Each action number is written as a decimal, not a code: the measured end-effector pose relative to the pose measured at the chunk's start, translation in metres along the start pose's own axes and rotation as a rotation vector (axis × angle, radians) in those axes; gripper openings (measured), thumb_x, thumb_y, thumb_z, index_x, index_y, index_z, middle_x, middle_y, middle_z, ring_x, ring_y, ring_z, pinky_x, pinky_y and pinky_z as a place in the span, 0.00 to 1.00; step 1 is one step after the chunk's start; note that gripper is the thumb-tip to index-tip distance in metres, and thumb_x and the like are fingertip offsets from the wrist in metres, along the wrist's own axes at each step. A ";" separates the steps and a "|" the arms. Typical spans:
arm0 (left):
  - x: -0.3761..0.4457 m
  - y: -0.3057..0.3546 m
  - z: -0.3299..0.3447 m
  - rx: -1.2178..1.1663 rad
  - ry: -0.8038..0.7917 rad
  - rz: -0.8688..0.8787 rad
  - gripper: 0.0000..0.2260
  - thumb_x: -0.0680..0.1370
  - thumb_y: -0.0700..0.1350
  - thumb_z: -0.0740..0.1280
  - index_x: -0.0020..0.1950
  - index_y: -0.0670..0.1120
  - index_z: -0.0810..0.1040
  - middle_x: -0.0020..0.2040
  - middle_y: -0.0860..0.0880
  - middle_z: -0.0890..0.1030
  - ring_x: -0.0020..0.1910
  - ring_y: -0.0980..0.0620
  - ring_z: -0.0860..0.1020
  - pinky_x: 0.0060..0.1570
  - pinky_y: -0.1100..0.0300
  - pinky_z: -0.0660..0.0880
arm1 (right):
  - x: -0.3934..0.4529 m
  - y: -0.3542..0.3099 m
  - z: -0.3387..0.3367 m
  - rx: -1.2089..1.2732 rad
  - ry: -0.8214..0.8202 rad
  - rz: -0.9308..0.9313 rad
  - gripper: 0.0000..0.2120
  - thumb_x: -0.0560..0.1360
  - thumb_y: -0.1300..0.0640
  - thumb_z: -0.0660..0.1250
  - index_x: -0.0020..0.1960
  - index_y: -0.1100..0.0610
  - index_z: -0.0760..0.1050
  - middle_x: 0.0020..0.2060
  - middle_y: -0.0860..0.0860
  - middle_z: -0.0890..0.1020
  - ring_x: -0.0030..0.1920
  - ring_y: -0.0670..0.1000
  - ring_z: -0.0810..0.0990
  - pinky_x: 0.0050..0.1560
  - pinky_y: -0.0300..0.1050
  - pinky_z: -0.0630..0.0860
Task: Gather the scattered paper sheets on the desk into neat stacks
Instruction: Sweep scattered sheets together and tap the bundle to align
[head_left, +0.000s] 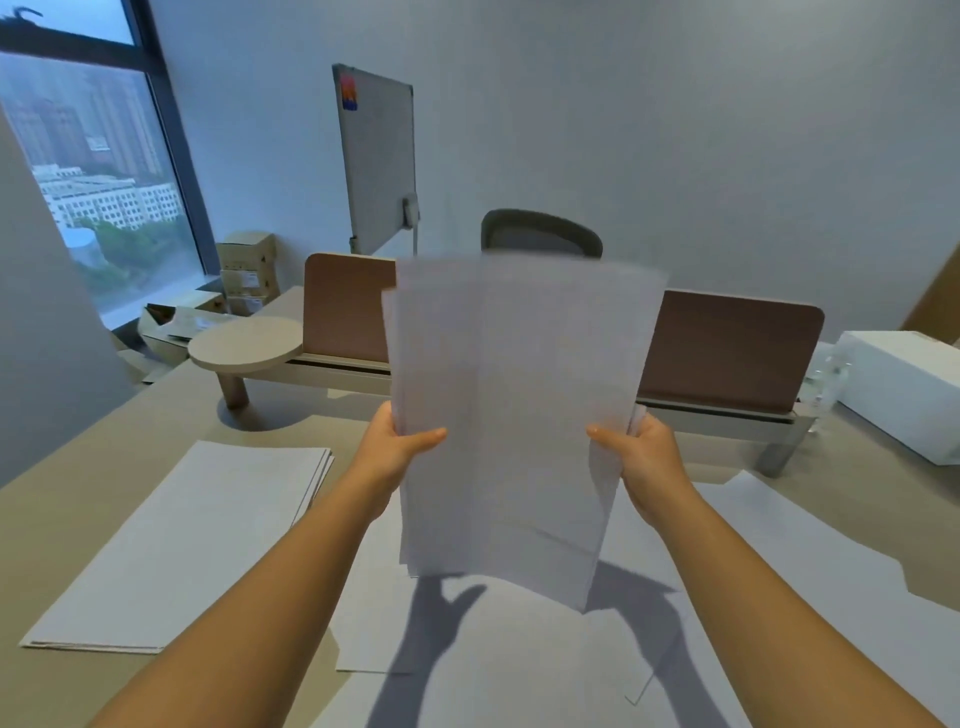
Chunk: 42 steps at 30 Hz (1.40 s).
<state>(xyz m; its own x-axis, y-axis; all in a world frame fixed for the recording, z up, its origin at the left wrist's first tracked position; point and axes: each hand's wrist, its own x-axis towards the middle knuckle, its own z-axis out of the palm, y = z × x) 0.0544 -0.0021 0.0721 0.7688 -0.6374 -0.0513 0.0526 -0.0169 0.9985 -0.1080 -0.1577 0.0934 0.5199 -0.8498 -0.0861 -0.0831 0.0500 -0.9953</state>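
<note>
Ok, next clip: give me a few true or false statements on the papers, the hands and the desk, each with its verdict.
1. Both hands hold one bundle of sheets up off the desk. True: left hand and right hand each grip a side edge.
2. A finished stack lies on the desk to the left. True.
3. No loose sheets remain on the desk. False: loose sheets lie under and right of the bundle.
4. The round shelf carries a stack of paper. False: its top is bare.
5. A whiteboard leans on the far wall. True.
</note>
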 end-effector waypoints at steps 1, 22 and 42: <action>-0.001 -0.008 -0.002 0.001 -0.004 -0.019 0.21 0.74 0.34 0.66 0.66 0.41 0.68 0.57 0.44 0.77 0.53 0.46 0.76 0.52 0.54 0.72 | -0.001 0.007 -0.002 -0.008 -0.011 0.019 0.13 0.74 0.67 0.65 0.58 0.63 0.73 0.52 0.57 0.78 0.51 0.58 0.77 0.52 0.50 0.73; 0.011 -0.014 -0.001 -0.040 -0.059 0.012 0.16 0.72 0.33 0.68 0.58 0.44 0.72 0.47 0.48 0.79 0.46 0.49 0.78 0.44 0.58 0.76 | 0.005 0.019 -0.006 0.006 -0.063 -0.006 0.14 0.71 0.68 0.68 0.54 0.58 0.72 0.47 0.53 0.79 0.50 0.55 0.77 0.51 0.49 0.74; 0.016 -0.073 -0.006 -0.002 -0.139 -0.188 0.16 0.70 0.34 0.71 0.56 0.44 0.76 0.51 0.47 0.81 0.49 0.47 0.78 0.51 0.55 0.73 | 0.008 0.075 -0.002 -0.015 -0.094 0.169 0.15 0.69 0.66 0.70 0.54 0.59 0.73 0.51 0.55 0.78 0.52 0.57 0.76 0.57 0.51 0.73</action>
<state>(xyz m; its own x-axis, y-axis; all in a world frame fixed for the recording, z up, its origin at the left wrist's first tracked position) 0.0664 -0.0062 -0.0018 0.6505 -0.7228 -0.2332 0.1882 -0.1441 0.9715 -0.1117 -0.1623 0.0186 0.5748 -0.7769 -0.2569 -0.1889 0.1795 -0.9655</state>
